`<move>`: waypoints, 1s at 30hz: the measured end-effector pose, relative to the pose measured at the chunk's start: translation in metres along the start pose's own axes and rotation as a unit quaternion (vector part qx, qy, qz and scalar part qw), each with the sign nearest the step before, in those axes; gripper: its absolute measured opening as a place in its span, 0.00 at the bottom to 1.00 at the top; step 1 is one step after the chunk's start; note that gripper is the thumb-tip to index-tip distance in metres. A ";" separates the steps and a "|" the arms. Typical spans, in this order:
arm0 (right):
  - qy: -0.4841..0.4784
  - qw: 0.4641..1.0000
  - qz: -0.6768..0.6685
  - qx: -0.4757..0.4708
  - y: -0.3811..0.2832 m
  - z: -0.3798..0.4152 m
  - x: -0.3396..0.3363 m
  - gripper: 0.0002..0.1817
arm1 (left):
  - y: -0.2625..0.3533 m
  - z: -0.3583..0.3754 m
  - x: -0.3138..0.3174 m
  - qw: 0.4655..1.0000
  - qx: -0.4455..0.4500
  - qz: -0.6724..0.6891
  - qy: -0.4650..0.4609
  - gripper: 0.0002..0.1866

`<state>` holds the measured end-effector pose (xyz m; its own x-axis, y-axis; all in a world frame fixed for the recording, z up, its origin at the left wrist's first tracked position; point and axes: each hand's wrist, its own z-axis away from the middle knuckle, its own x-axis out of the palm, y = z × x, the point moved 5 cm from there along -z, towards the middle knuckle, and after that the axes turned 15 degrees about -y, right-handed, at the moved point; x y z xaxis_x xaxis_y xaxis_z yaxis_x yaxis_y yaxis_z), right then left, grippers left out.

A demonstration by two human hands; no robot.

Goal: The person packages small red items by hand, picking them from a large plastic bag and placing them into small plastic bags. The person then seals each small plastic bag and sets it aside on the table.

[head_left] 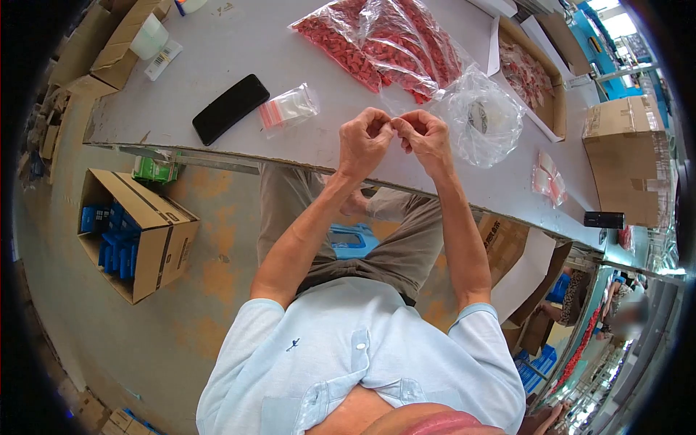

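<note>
Red pieces [341, 54] in the clear bag [424, 43] beyond the left hand [362, 145] and right hand [429, 141], both pinched narrow, any held item indiscernible, could spill if knuckles snag its loose plastic.

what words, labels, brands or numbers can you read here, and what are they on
No text can be read with certainty.
White label: print too small to read.
Open carton with blue packs: dark print on its side, too small to read.
Cardboard under the table: dark lettering, angled and too blurred to read.
Shirt: small dark emblem, no legible letters.
</note>
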<state>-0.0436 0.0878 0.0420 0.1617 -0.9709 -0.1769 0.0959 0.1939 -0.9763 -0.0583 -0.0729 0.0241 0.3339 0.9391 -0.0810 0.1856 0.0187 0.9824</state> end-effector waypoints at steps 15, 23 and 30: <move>0.059 0.968 0.228 -0.089 -0.033 0.031 -0.019 0.12 | -0.007 0.001 0.000 0.999 -0.012 0.034 0.000 0.05; 0.020 0.960 0.247 -0.130 -0.031 0.041 -0.006 0.11 | -0.007 0.007 0.004 0.998 -0.007 0.040 -0.038 0.08; 0.081 0.988 0.080 -0.107 -0.002 0.042 -0.020 0.07 | -0.012 -0.001 0.007 0.983 0.015 0.175 -0.060 0.10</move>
<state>-0.0060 0.1131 0.0527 -0.0039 -0.9431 -0.3325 -0.1315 0.3301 -0.9347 -0.0593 -0.0664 0.0124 0.4886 0.8386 0.2408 0.0656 -0.3105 0.9483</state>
